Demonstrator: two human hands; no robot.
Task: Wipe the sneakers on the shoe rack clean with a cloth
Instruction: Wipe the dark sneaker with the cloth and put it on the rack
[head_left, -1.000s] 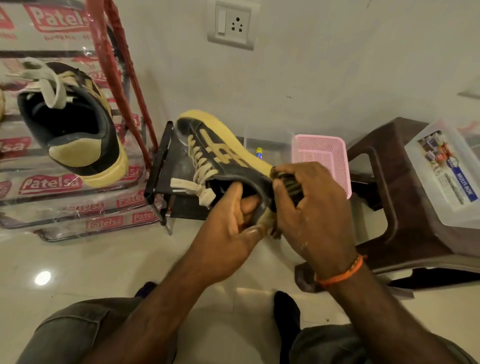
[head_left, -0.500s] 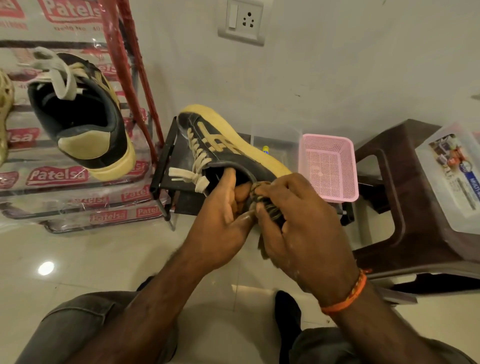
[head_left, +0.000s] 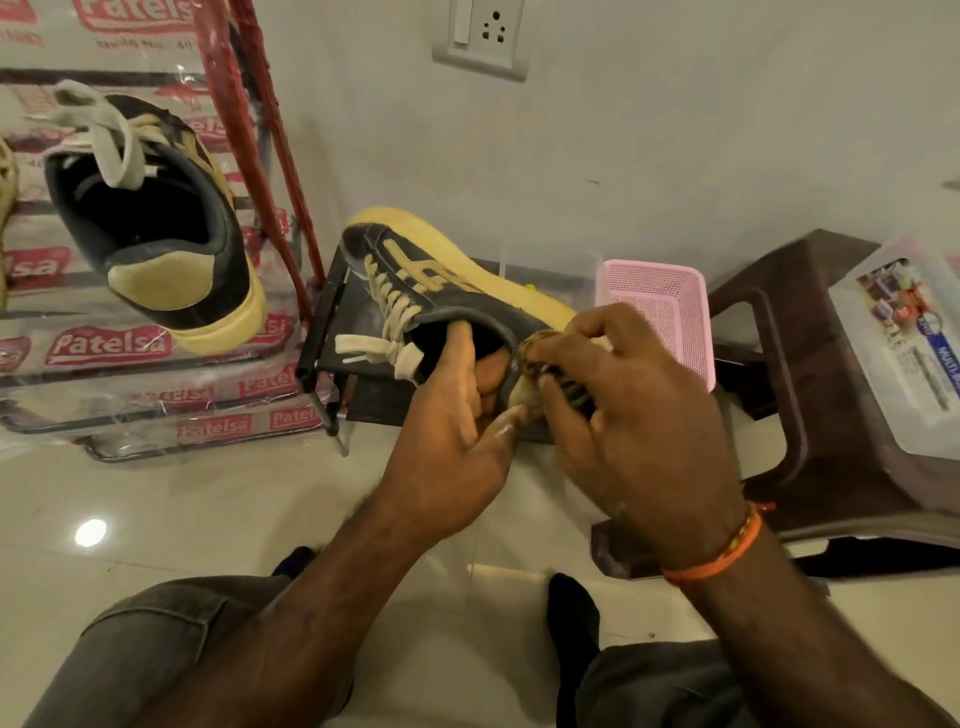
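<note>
Glossy pale tiled floor, red-framed shoe rack standing on it at left with a sneaker on its shelf, brown stool at right bearing a plastic box

sneaker held mid-frame between both hands; second sneaker on shoe rack left; basket just behind, stool right.
</note>
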